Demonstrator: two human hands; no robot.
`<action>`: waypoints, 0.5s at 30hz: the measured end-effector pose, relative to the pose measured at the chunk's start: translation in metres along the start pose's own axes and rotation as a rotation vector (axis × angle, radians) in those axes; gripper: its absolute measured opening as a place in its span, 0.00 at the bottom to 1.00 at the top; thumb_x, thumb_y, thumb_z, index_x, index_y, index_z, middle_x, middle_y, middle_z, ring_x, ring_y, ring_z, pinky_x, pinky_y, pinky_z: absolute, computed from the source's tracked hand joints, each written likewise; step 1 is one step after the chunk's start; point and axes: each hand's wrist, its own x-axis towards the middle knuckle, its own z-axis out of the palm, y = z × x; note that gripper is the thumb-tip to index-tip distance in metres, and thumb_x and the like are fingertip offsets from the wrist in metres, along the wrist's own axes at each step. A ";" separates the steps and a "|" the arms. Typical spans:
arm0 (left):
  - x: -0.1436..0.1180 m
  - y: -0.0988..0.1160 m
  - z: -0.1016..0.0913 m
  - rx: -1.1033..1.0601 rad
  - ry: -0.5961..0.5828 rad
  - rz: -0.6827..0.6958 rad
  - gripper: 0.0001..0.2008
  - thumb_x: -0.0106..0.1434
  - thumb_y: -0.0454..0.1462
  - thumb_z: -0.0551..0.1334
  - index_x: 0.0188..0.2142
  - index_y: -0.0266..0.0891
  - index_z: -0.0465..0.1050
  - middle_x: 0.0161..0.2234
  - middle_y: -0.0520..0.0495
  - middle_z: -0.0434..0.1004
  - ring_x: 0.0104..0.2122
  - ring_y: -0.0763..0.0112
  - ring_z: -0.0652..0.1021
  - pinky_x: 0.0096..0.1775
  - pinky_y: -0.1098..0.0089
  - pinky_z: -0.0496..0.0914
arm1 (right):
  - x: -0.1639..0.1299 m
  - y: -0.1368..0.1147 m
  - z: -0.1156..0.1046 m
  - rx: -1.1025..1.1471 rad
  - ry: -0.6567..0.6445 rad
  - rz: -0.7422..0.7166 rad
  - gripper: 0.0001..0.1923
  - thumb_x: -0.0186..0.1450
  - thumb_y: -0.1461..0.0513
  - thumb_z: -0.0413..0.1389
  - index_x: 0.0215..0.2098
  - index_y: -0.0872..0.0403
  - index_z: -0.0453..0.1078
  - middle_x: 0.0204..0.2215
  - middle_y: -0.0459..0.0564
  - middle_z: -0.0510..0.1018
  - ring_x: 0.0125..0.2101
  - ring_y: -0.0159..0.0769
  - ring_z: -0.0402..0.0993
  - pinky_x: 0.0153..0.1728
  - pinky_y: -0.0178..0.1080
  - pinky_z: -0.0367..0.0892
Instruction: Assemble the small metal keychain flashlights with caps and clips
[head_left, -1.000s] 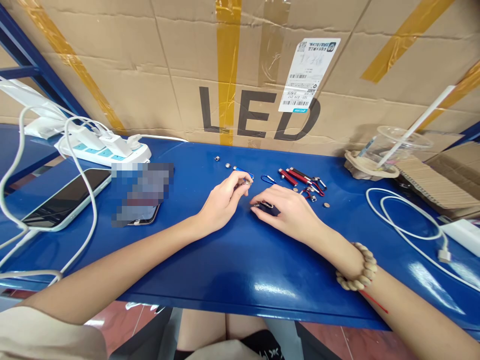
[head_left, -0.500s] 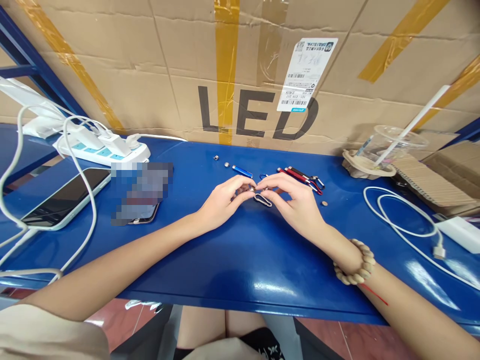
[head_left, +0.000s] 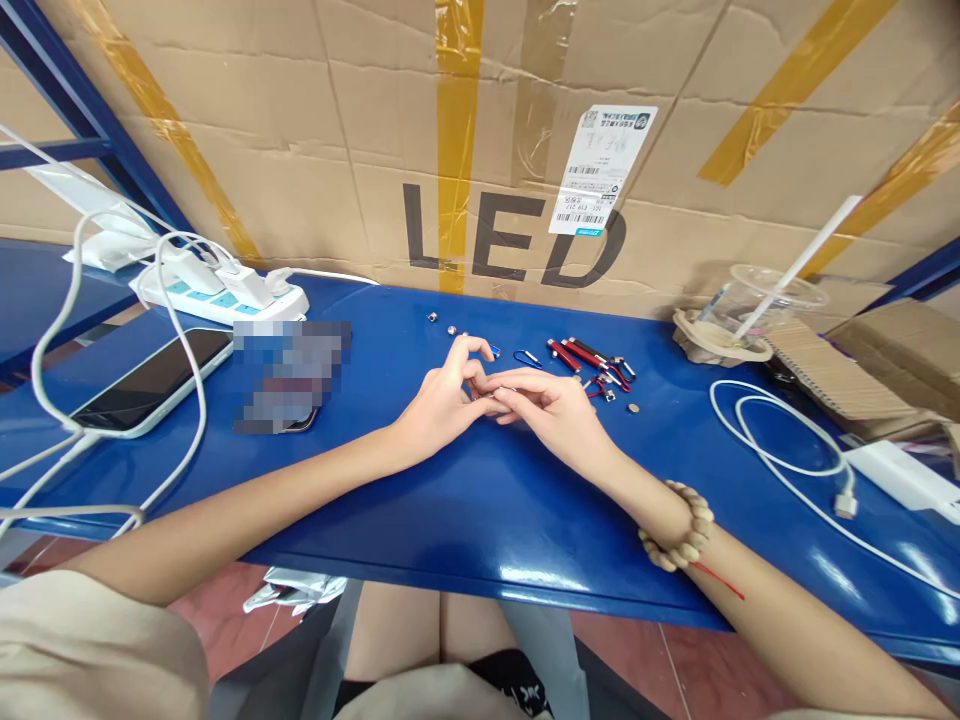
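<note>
left hand (head_left: 442,400) and right hand (head_left: 555,415) met fingertip to fingertip over the blue table (head_left: 465,500), pinched together on a small silvery part (head_left: 501,393); mostly hidden, shape unclear.

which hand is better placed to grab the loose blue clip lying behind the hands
Probably the right hand. The blue clip lies just beyond its fingers, toward the red pen lights. The left hand sits further off, its fingertips pinched against the right's around something too small to tell.
</note>
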 end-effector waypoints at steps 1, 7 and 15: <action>-0.001 -0.001 0.002 0.028 0.005 0.005 0.17 0.56 0.35 0.62 0.41 0.43 0.54 0.24 0.60 0.67 0.24 0.76 0.73 0.29 0.76 0.68 | -0.001 -0.001 0.002 -0.002 0.039 0.021 0.11 0.60 0.57 0.57 0.38 0.53 0.77 0.37 0.49 0.79 0.31 0.33 0.78 0.34 0.37 0.78; -0.007 0.006 0.005 0.166 -0.045 -0.019 0.17 0.60 0.39 0.58 0.47 0.43 0.54 0.32 0.52 0.74 0.34 0.66 0.78 0.38 0.65 0.72 | -0.005 -0.001 0.008 -0.070 0.097 -0.003 0.09 0.59 0.58 0.58 0.34 0.52 0.78 0.35 0.49 0.79 0.31 0.35 0.78 0.31 0.36 0.77; -0.175 0.043 -0.007 0.145 -0.233 -0.366 0.15 0.50 0.45 0.63 0.37 0.72 0.71 0.31 0.60 0.78 0.31 0.57 0.77 0.27 0.61 0.74 | -0.002 0.002 0.001 -0.063 0.130 -0.074 0.11 0.61 0.58 0.56 0.36 0.54 0.77 0.36 0.50 0.77 0.27 0.29 0.76 0.33 0.35 0.76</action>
